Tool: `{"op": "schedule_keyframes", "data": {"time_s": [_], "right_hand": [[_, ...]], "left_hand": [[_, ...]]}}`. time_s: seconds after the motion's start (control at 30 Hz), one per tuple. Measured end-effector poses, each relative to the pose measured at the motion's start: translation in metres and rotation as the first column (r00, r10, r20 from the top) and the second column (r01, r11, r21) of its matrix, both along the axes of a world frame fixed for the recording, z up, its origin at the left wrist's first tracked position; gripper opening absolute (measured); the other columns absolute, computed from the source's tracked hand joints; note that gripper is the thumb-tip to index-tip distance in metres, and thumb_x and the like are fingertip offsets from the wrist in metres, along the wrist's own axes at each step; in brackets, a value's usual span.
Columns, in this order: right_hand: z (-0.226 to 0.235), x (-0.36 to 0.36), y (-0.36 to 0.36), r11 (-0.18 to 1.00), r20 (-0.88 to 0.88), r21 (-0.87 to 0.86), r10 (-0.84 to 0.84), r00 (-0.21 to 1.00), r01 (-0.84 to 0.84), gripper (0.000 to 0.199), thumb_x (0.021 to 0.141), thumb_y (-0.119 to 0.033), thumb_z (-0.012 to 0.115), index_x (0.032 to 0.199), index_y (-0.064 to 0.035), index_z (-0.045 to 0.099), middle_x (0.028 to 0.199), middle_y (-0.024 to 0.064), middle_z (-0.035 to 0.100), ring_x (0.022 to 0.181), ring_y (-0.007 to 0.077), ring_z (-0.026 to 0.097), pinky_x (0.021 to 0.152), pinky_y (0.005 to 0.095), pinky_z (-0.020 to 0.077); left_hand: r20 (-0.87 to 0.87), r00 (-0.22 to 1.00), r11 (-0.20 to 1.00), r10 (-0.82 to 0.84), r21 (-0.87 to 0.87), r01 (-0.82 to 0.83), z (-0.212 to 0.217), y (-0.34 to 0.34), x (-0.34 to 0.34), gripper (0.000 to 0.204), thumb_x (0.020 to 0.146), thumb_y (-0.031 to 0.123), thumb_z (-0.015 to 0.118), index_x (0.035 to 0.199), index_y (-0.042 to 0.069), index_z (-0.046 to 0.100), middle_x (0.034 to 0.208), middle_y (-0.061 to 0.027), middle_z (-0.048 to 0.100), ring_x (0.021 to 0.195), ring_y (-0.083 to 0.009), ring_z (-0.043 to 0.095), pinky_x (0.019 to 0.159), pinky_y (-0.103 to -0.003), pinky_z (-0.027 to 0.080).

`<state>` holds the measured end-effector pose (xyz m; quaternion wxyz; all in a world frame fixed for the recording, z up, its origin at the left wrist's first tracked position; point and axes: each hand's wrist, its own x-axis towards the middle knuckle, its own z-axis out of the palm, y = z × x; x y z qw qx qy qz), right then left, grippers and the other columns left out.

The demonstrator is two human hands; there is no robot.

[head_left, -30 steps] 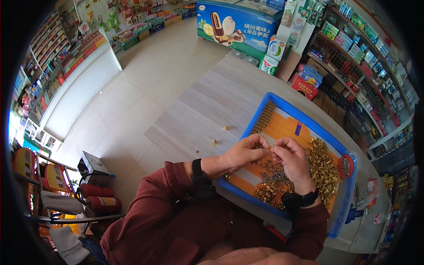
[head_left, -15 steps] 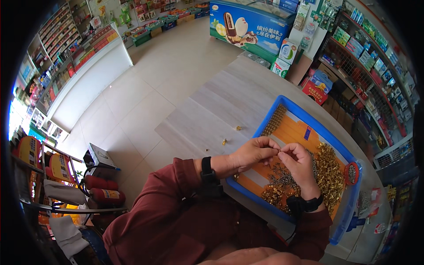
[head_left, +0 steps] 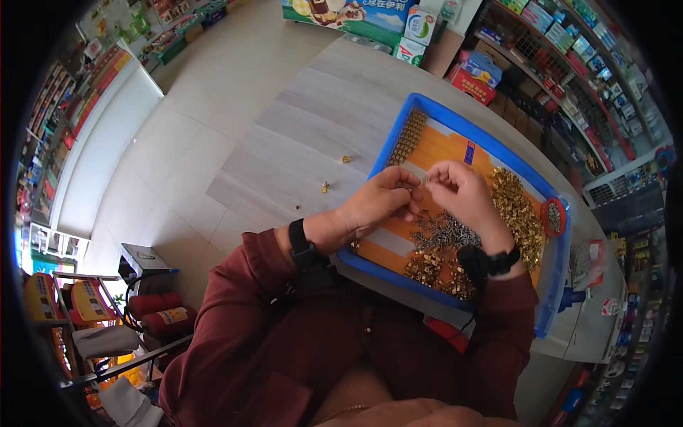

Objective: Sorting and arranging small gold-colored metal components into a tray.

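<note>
My left hand [head_left: 384,203] hovers above the left part of a blue tray [head_left: 388,153], its thumb and fingers curled together. Close beside it, my right hand [head_left: 466,196] has thumb and forefinger pinched, with a tiny piece seeming to show at the tips. What either hand holds is too small to name. Below them in the tray lie a heap of silver metal pieces [head_left: 448,231] and a smaller gold heap [head_left: 427,269]. A larger pile of gold metal pieces [head_left: 509,206] fills the right side. Small brass-coloured pieces [head_left: 409,135] stand in neat rows along the far-left edge.
A red round dish [head_left: 553,215] of small silver parts sits at the tray's right edge. On the grey table [head_left: 284,142] lie two loose gold pieces [head_left: 346,159] and a tiny dark bit [head_left: 298,207]. Shop shelves [head_left: 569,78] stand right; red cylinders [head_left: 167,320] lower left.
My fingertips, which met before, are now slightly apart. The whole view has shifted, so the tray and table appear higher and further left.
</note>
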<state>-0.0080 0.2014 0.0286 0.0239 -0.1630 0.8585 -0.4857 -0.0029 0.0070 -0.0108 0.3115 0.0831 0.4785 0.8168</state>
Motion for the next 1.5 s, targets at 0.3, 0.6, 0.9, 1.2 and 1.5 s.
{"op": "schedule_keyframes", "data": {"time_s": [0.3,0.6,0.9,1.2,1.5], "right_hand": [[-0.043,-0.067,-0.001,0.954,0.051,0.279,-0.134,0.99,0.115,0.024,0.076,-0.018,0.068,0.096,-0.0047,0.063,0.082,0.0078,0.068,0.075,0.0176,0.065,0.069,0.0295,0.0509],[-0.052,-0.071,-0.01,0.937,-0.089,0.256,-0.221,0.971,0.236,0.02,0.078,-0.021,0.067,0.09,-0.0057,0.062,0.08,0.0076,0.067,0.074,0.0208,0.065,0.068,0.0314,0.0509],[-0.052,-0.072,-0.009,0.931,-0.143,0.297,-0.176,0.974,0.212,0.018,0.078,-0.023,0.066,0.083,-0.0054,0.064,0.078,0.01,0.067,0.071,0.0243,0.065,0.065,0.033,0.0506],[-0.016,-0.045,0.009,0.956,0.16,0.292,-0.032,0.987,-0.017,0.021,0.077,-0.023,0.07,0.086,-0.0049,0.066,0.076,0.008,0.068,0.071,0.0179,0.065,0.063,0.0295,0.0494],[-0.001,0.012,-0.026,0.769,0.169,0.608,0.118,0.979,-0.197,0.029,0.07,-0.027,0.065,0.095,-0.0133,0.059,0.08,0.0092,0.066,0.076,0.0293,0.065,0.068,0.0386,0.0504]], "left_hand": [[-0.054,0.992,0.994,-0.113,0.005,0.113,-0.008,-0.001,-0.001,0.015,0.088,0.001,0.049,0.102,-0.001,0.053,0.094,-0.009,0.06,0.083,-0.0139,0.062,0.076,-0.025,0.053],[-0.041,0.994,0.994,-0.098,0.055,0.1,0.0,-0.002,0.002,0.016,0.09,0.004,0.051,0.106,0.002,0.052,0.093,-0.0086,0.06,0.082,-0.0139,0.063,0.074,-0.025,0.053],[-0.048,0.993,0.994,-0.107,0.011,0.108,0.002,-0.003,0.001,0.016,0.092,0.007,0.052,0.107,0.003,0.053,0.093,-0.0071,0.061,0.076,-0.0108,0.062,0.066,-0.022,0.052],[0.029,0.994,0.988,0.107,0.107,-0.109,0.004,-0.005,0.002,0.019,0.093,0.011,0.048,0.109,0.005,0.057,0.088,-0.0015,0.058,0.067,-0.0081,0.055,0.059,-0.02,0.045],[0.017,0.995,0.985,0.094,0.144,-0.096,0.007,-0.004,0.0,0.022,0.095,0.012,0.047,0.116,0.006,0.048,0.091,-0.0091,0.062,0.072,-0.0122,0.06,0.064,-0.024,0.049]]}}
